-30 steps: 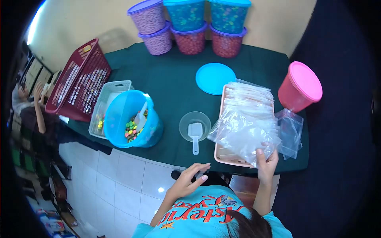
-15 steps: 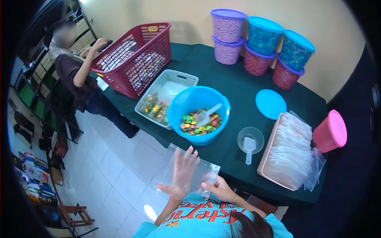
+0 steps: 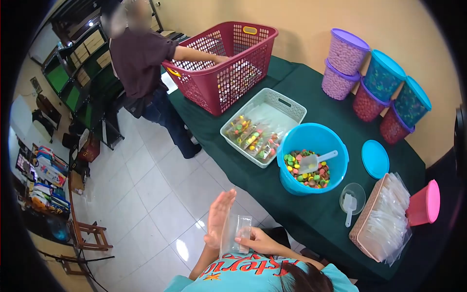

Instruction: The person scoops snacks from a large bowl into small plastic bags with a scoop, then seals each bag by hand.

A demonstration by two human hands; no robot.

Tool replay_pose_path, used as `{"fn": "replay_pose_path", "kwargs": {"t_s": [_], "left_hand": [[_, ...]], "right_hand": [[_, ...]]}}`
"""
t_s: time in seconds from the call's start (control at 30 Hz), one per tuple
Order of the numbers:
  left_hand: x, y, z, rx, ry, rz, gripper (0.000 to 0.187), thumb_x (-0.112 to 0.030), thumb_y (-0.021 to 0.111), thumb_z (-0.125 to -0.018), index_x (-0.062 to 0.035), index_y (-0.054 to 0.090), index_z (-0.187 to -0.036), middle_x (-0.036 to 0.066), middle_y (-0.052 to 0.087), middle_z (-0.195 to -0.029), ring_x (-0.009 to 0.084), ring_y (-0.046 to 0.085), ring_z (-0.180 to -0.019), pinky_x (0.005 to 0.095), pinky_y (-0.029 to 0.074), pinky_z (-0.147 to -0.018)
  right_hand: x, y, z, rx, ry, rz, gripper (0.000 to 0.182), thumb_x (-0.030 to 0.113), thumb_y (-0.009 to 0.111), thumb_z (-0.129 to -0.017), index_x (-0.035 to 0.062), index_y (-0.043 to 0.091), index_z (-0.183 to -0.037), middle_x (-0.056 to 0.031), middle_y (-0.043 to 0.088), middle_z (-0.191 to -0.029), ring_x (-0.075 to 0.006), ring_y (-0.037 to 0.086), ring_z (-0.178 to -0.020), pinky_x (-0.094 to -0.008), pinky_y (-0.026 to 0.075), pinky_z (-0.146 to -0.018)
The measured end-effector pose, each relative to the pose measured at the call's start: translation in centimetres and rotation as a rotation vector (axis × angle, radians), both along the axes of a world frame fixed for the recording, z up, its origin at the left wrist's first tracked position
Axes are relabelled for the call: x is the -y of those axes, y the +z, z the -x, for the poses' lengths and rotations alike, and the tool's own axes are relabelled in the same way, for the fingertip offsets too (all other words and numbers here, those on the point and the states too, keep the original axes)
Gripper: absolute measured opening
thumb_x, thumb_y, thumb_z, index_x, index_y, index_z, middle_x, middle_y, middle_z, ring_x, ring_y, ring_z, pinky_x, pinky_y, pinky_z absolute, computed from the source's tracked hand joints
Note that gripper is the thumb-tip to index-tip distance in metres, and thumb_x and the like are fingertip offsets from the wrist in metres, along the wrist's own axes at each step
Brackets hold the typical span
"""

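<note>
Fingers of the right hand (image 3: 259,240): narrowed to a pinch, holding a clear, flat, rectangular plastic bag (image 3: 236,231) near one edge. Located between both hands, just above a turquoise shirt with red lettering (image 3: 243,265). Fingers of the left hand (image 3: 218,221): straight, close together, gripping nothing visible, palm turned toward the film. Cannot tell: contact between palm and film.

For sound handling, by judgement: pinch lightly at the edge to spare the film creases; rest the flat palm alongside as backing; hold the film clear of the shirt; watch for slipping or clinging, likely with such limp-looking material.

Next outward, on a table covered in dark green cloth (image 3: 296,79): a round blue plastic bucket (image 3: 316,135) with multicoloured pieces (image 3: 294,168) and a translucent white scoop (image 3: 316,162) inside; just beside it, a white rectangular plastic basket (image 3: 275,114) containing filled clear packets (image 3: 254,140). Toward the right, a peach-coloured rectangular tray (image 3: 365,236) bearing stacked clear bags (image 3: 389,211). Farthest: a crimson perforated plastic basket (image 3: 199,90), with a co-worker in a dark top (image 3: 141,68) reaching in.
</note>
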State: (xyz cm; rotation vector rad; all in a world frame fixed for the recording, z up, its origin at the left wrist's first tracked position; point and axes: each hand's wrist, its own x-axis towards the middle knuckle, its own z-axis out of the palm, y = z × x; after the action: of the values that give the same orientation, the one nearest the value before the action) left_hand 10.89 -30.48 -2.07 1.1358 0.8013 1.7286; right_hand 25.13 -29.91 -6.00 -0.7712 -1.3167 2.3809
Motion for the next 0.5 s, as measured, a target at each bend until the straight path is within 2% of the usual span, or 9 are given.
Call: {"fn": "replay_pose_path", "kwargs": {"t_s": [0.07, 0.13, 0.2, 0.27, 0.37, 0.43, 0.5], "left_hand": [[-0.6, -1.3, 0.7, -0.027, 0.019, -0.045, 0.127, -0.088, 0.041, -0.049, 0.0038, 0.015, -0.133, 0.023, 0.025, -0.135, 0.0337, 0.025, -0.127, 0.0462, 0.014, -0.105], [-1.6, -1.3, 1.0, -0.052, 0.029, -0.088, 0.129, -0.088, 0.042, -0.047, 0.0043, 0.016, -0.133, 0.023, 0.025, -0.135, 0.0336, 0.025, -0.127, 0.0457, 0.013, -0.105], [-2.2, -0.5, 0.8, -0.075, 0.067, -0.128, 0.126, -0.091, 0.032, -0.048, 0.0007, 0.02, -0.133, 0.021, 0.028, -0.135, 0.0326, 0.03, -0.124, 0.0457, 0.018, -0.104], [-3.1, -0.3, 1.0, -0.096, 0.062, -0.141, 0.125, -0.091, 0.03, -0.05, 0.0014, 0.018, -0.133, 0.021, 0.026, -0.136, 0.0329, 0.031, -0.124, 0.0464, 0.018, -0.104], [-4.6, -0.2, 1.2, 0.023, 0.07, -0.104, 0.124, -0.088, 0.035, -0.052, 0.0025, 0.016, -0.134, 0.021, 0.025, -0.136, 0.0321, 0.028, -0.126, 0.0455, 0.015, -0.105], [-5.7, 0.7, 1.5, 0.115, 0.129, -0.056, 0.12, -0.088, 0.028, -0.055, 0.0022, 0.016, -0.134, 0.02, 0.027, -0.135, 0.0324, 0.031, -0.123, 0.0457, 0.019, -0.104], [-7.4, 1.1, 2.2, 0.215, 0.106, -0.111, 0.119, -0.088, 0.027, -0.056, 0.0018, 0.017, -0.134, 0.019, 0.029, -0.134, 0.0329, 0.034, -0.121, 0.0467, 0.023, -0.102]], "right_hand": [[-0.9, 0.5, 0.3, -0.023, -0.006, 0.022, 0.021, 0.021, 0.059, -0.084, 0.0039, 0.051, -0.093, 0.0009, 0.053, -0.071, -0.0055, 0.05, -0.061, -0.0205, 0.04, -0.053], [-1.7, 0.3, 0.5, 0.013, -0.131, 0.091, 0.021, 0.021, 0.06, -0.083, 0.0035, 0.052, -0.092, 0.0008, 0.054, -0.072, -0.0052, 0.051, -0.062, -0.0201, 0.041, -0.055], [-3.1, 0.4, 0.2, 0.037, -0.163, 0.093, 0.022, 0.022, 0.06, -0.083, 0.0032, 0.054, -0.092, 0.0009, 0.056, -0.073, -0.0049, 0.052, -0.063, -0.0197, 0.041, -0.055], [-4.8, 0.5, 0.1, 0.036, -0.145, 0.102, 0.022, 0.022, 0.06, -0.083, 0.0025, 0.055, -0.091, 0.001, 0.056, -0.074, -0.0049, 0.052, -0.063, -0.0199, 0.042, -0.055], [-6.7, 1.2, 0.6, 0.061, -0.138, 0.087, 0.023, 0.023, 0.057, -0.085, 0.0004, 0.055, -0.09, -0.0011, 0.058, -0.073, -0.0065, 0.053, -0.062, -0.021, 0.042, -0.053], [-8.5, 1.4, 0.5, 0.055, -0.14, 0.081, 0.026, 0.026, 0.054, -0.087, -0.0004, 0.056, -0.087, -0.0025, 0.058, -0.07, -0.0076, 0.053, -0.061, -0.0218, 0.042, -0.053], [-11.5, 1.1, -0.9, 0.129, 0.221, -0.042, 0.035, 0.031, 0.047, -0.089, -0.001, 0.057, -0.08, -0.005, 0.057, -0.064, -0.0101, 0.054, -0.058, -0.0235, 0.041, -0.052]]}}
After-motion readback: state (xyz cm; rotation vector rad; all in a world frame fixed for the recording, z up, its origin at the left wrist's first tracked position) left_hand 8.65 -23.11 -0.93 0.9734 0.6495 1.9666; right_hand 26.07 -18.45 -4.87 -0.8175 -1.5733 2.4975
